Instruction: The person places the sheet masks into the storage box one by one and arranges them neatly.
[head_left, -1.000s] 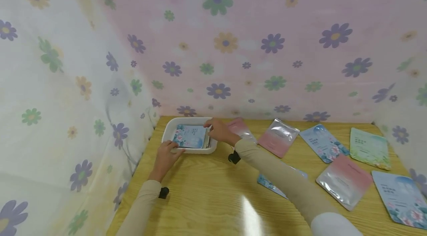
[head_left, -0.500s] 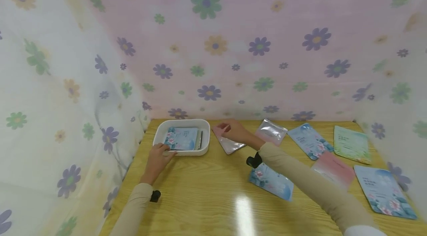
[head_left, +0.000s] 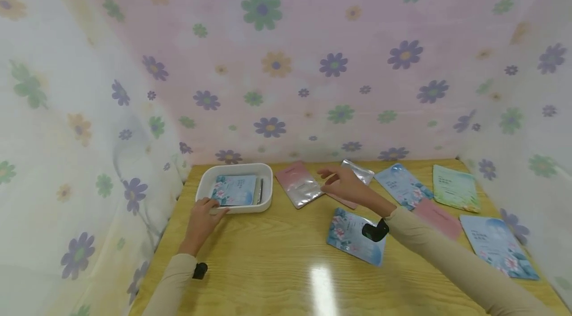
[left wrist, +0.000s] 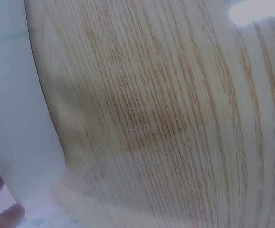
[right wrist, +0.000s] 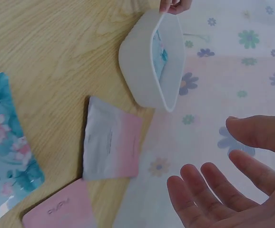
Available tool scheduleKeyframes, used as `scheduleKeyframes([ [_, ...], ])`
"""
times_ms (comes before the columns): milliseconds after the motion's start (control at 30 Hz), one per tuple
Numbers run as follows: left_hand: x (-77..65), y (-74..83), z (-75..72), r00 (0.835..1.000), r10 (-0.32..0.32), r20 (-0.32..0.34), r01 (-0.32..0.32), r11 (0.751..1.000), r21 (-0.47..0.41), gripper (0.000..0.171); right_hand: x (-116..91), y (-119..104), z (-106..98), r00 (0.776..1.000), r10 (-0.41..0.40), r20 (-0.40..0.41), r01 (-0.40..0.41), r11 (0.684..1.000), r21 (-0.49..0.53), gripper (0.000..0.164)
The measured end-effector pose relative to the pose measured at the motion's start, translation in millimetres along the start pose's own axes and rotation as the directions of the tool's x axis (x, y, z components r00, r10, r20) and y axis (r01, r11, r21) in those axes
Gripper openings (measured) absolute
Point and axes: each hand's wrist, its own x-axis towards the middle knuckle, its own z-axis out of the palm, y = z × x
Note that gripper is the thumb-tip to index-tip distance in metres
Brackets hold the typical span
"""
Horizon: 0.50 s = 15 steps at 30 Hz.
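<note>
At the back left, my left hand [head_left: 201, 224] pinches the front rim of a white plastic tub [head_left: 246, 209], fingers inside and thumb on the outer wall. In the tub lies a stack of sachets, a blue floral one [head_left: 236, 190] on top. My right hand [head_left: 347, 188] holds nothing; its fingers are loosely bent and spread over the sachets right of the tub. Nearest to it are a pink-and-silver sachet [head_left: 298, 187] and a second pink-and-silver sachet [head_left: 357, 171], partly covered by the hand. The right wrist view shows the fingers [right wrist: 190, 202] apart from everything.
Nearer the front lies a blue floral sachet [head_left: 346, 244]. Farther right are another blue sachet [head_left: 399, 184], a pink one [head_left: 435, 219], a green one [head_left: 456, 189] and a large blue one [head_left: 496, 244]. Flower-printed cloth [head_left: 290, 107] rises behind the wooden table [head_left: 250, 261].
My right hand has left the tub's right end and moved right, over the pink-and-silver sachets. The left hand stays on the rim. The head view has turned a little to the right.
</note>
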Motion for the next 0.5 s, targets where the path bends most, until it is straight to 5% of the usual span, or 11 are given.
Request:
scheduleKeyframes([
  [267, -6.1, -0.9, -5.6, 0.999, -0.031, -0.012, 0.031, 1.0, -0.003, 0.028, -45.1, 12.1, -22.0, 0.998, 0.055, -0.026, -0.055, 0.998, 0.014, 0.044],
  [500, -1.0, 2.7, -3.1, 0.999, 0.023, -0.039, -0.024, 0.999, -0.026, 0.028, -85.7, 27.9, -33.9, 0.991, 0.115, -0.065, -0.115, 0.993, 0.005, 0.046],
])
